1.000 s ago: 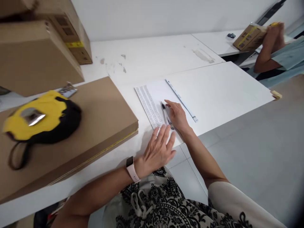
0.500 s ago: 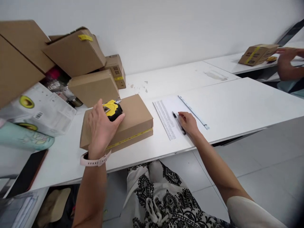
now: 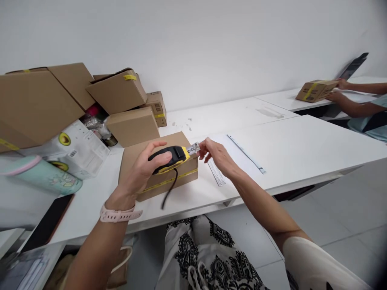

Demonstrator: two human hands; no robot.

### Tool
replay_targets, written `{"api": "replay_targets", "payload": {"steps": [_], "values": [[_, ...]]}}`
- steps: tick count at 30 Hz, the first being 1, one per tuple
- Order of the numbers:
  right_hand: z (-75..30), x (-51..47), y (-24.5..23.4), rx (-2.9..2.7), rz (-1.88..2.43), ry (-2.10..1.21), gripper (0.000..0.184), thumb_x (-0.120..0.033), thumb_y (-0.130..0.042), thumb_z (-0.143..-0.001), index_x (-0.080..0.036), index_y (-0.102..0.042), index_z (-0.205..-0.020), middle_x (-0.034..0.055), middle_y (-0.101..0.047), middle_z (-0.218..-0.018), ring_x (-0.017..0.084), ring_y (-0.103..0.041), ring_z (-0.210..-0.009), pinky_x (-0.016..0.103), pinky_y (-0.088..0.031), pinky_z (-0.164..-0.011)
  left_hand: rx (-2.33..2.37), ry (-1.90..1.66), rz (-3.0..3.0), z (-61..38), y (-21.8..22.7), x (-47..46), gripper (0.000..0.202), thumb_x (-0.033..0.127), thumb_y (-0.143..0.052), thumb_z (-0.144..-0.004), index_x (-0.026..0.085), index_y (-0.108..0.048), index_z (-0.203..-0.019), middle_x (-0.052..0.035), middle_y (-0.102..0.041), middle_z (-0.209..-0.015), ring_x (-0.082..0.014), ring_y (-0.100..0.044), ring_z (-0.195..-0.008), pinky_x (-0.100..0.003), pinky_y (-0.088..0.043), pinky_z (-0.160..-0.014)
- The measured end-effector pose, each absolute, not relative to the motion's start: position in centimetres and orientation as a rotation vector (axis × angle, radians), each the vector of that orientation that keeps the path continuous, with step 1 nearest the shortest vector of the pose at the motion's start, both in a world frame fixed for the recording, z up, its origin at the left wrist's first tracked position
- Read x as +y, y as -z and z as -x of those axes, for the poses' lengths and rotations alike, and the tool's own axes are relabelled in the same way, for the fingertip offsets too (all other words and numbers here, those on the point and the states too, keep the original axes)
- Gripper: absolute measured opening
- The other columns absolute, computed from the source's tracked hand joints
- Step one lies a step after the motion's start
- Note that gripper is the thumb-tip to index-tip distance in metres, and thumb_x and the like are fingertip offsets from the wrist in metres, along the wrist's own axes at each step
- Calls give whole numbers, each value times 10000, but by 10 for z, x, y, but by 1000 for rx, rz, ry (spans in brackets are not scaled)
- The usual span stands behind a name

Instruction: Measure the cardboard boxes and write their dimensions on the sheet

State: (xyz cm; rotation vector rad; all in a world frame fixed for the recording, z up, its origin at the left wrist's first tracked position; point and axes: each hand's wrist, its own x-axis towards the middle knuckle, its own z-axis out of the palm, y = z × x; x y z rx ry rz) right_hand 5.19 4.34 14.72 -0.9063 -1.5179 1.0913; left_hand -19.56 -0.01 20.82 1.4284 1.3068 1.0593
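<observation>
My left hand (image 3: pixel 137 171) is wrapped round a black and yellow tape measure (image 3: pixel 171 158), lifted above a closed cardboard box (image 3: pixel 172 140) with yellow tape along its side. A black wrist strap dangles from the case. A short stretch of metal blade sticks out to the right. At the blade's hooked end are the curled fingers of my right hand (image 3: pixel 219 157), which seem to pinch it. Under my right hand and forearm lies a printed paper sheet (image 3: pixel 217 175). The pen is hidden from view.
A pale blue ruler strip (image 3: pixel 245 153) lies on the white table (image 3: pixel 290 149). Stacked cartons (image 3: pixel 121 92), an avocado-print box (image 3: pixel 81 151), a mint tumbler (image 3: pixel 50 175) and a dark phone-like slab (image 3: pixel 48 221) stand left. Far right, a co-worker's hands hold a carton (image 3: pixel 316 90).
My left hand has raised the tape measure off the box and turned it, its strap now hanging. My right hand has left the pen and moved left to the blade's end. The view has shifted.
</observation>
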Motion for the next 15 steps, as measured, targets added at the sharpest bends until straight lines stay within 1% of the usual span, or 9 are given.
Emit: {"api": "replay_targets", "payload": {"steps": [1, 2, 5, 7, 8, 10, 13, 15], "values": [[-44, 43, -153, -1558, 903, -1104, 585, -754, -469, -944, -212, -626, -795, 37, -671, -793, 163, -590, -719, 289, -456, -609, 1322, -1031, -1424, 195, -210, -1, 750, 617, -811, -686, 213, -621, -1289, -77, -757, -1013, -265, -722, -854, -358, -567, -739], [-36, 44, -156, -1591, 909, -1095, 570, -757, -521, -920, -214, -592, -760, 16, -627, -741, 152, -550, -687, 280, -416, -588, 1346, -1007, -1422, 196, -210, -2, 761, 625, -815, -678, 212, -620, -1287, -81, -763, -1004, -276, -727, -859, -367, -569, -739], [-21, 46, -157, -1655, 908, -1085, 551, -710, -681, -844, -218, -490, -683, -38, -464, -634, 117, -392, -604, 271, -265, -544, 1403, -979, -1420, 202, -212, -4, 802, 649, -829, -639, 204, -624, -1274, -84, -777, -997, -301, -738, -888, -382, -573, -749], [-18, 51, -158, -1670, 864, -1169, 575, -678, -701, -834, -220, -423, -625, -54, -369, -596, 106, -310, -579, 279, -210, -544, 1400, -977, -1394, 211, -214, -7, 791, 644, -836, -633, 206, -633, -1259, -80, -781, -1026, -299, -741, -906, -377, -574, -758], [-19, 56, -160, -1661, 838, -1220, 584, -660, -701, -834, -221, -399, -597, -56, -345, -583, 105, -293, -573, 282, -207, -547, 1400, -981, -1382, 217, -215, -9, 772, 635, -839, -639, 209, -641, -1250, -78, -780, -1049, -292, -740, -914, -369, -573, -757], [-25, 69, -164, -1605, 787, -1270, 570, -600, -729, -814, -220, -395, -553, -53, -350, -568, 107, -306, -575, 283, -238, -559, 1438, -1020, -1370, 235, -220, -12, 723, 613, -844, -656, 215, -662, -1231, -65, -777, -1061, -265, -727, -905, -338, -560, -734], [-37, 96, -165, -1469, 768, -1242, 487, -500, -784, -754, -217, -457, -531, -41, -424, -577, 115, -366, -596, 289, -306, -598, 1567, -1160, -1342, 273, -228, -14, 628, 559, -848, -700, 221, -689, -1204, -16, -768, -995, -196, -687, -858, -276, -526, -709], [-41, 112, -158, -1412, 781, -1243, 419, -468, -800, -722, -210, -521, -545, -33, -484, -612, 121, -417, -626, 294, -351, -641, 1674, -1248, -1273, 303, -231, -12, 553, 519, -841, -722, 222, -703, -1168, 16, -762, -948, -166, -673, -834, -255, -521, -706]]}}
